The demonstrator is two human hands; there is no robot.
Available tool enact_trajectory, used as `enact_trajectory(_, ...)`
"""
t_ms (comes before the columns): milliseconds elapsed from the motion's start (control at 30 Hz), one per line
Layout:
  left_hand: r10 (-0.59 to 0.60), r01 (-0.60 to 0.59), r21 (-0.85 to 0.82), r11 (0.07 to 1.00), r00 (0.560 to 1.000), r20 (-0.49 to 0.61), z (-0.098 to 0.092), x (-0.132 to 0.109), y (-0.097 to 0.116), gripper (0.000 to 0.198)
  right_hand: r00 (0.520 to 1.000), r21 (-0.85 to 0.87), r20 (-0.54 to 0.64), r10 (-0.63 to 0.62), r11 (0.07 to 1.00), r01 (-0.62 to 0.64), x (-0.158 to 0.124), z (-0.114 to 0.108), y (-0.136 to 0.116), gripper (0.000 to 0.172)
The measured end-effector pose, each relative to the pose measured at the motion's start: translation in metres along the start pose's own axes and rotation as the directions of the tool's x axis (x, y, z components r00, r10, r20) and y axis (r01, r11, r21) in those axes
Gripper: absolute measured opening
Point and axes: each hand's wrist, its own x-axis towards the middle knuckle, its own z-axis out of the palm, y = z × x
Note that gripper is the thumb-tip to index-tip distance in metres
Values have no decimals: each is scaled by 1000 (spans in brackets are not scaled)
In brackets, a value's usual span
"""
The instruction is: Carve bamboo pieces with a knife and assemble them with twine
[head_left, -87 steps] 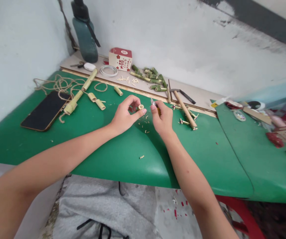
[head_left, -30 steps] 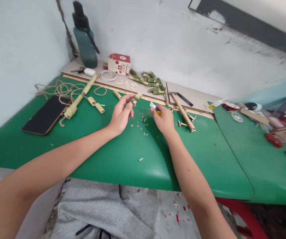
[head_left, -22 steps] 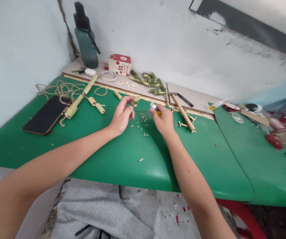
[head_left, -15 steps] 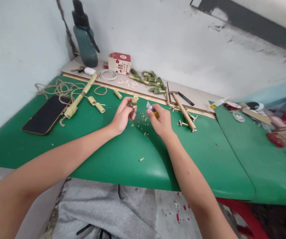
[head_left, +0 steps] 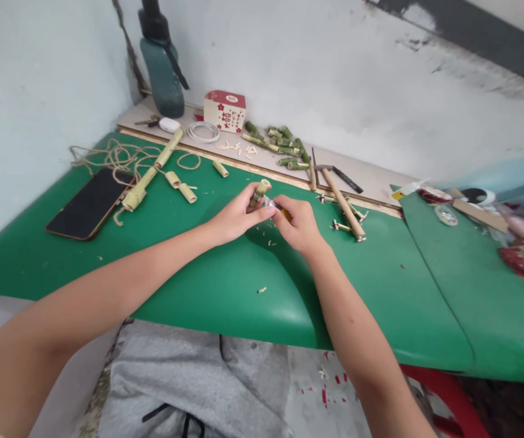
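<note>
My left hand (head_left: 241,215) is closed round a short bamboo piece (head_left: 260,191), its hollow end tilted up and to the right. In my right hand (head_left: 297,222) is a utility knife (head_left: 284,213) with a yellow part on its handle. Its blade lies against the side of the bamboo, close to my left thumb. The fingers partly hide both the blade and the lower end of the bamboo. Small bamboo shavings (head_left: 271,243) lie on the green mat (head_left: 216,286) under my hands.
At left are a phone (head_left: 91,204), twine (head_left: 116,157) and a jointed bamboo length (head_left: 152,173). Along the back stand a bottle (head_left: 162,73), a box (head_left: 224,111) and cut green bamboo (head_left: 289,146). A hammer (head_left: 344,204) lies at right, with clutter (head_left: 512,225) beyond.
My hands have come together. The knife blade, apart from the bamboo before, now touches its side. The bamboo piece has shifted right and tilted, and my left thumb has moved to the blade.
</note>
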Motion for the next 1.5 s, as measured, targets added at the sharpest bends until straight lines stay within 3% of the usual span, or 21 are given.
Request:
enact_trajectory(233, 30, -39, 68, 997, 992, 123, -2, 0, -9, 77, 994, -3, 108, 12, 1000, -12, 1, -5, 0, 48)
enact_trajectory(367, 61, -87, 173, 981, 987, 152, -5, -1, -9, 73, 992, -28, 126, 22, 999, -19, 1, -4, -1, 50)
enact_trajectory(567, 69, -99, 561, 822, 995, 74, -8, -5, 7, 58, 996, -82, 74, 40, 996, -34, 1, 1, -1, 49)
enact_trajectory(700, 38, -37, 652, 758, 999, 13, -4, -8, 16, 52, 997, -97, 46, 59, 994, -55, 1, 4, -1, 52)
enact_trajectory(933, 32, -3, 667, 745, 999, -31, -2, -9, 16, 51, 994, -63, 54, 92, 994, -89, 2, 6, -3, 57)
enact_trajectory(1133, 34, 23, 644, 765, 997, -75, -7, -4, 11, 55, 991, -115, -8, 136, 984, -136, 2, 14, -4, 52)
enact_trajectory(1367, -8, 46, 518, 854, 997, -76, -14, 2, 4, 53, 985, -162, -104, 141, 974, -157, 2, 20, -5, 35)
enact_trajectory(1500, -20, 53, 411, 910, 996, -85, -13, 2, -1, 51, 990, -82, -65, 121, 989, -127, 2, 18, -3, 36)
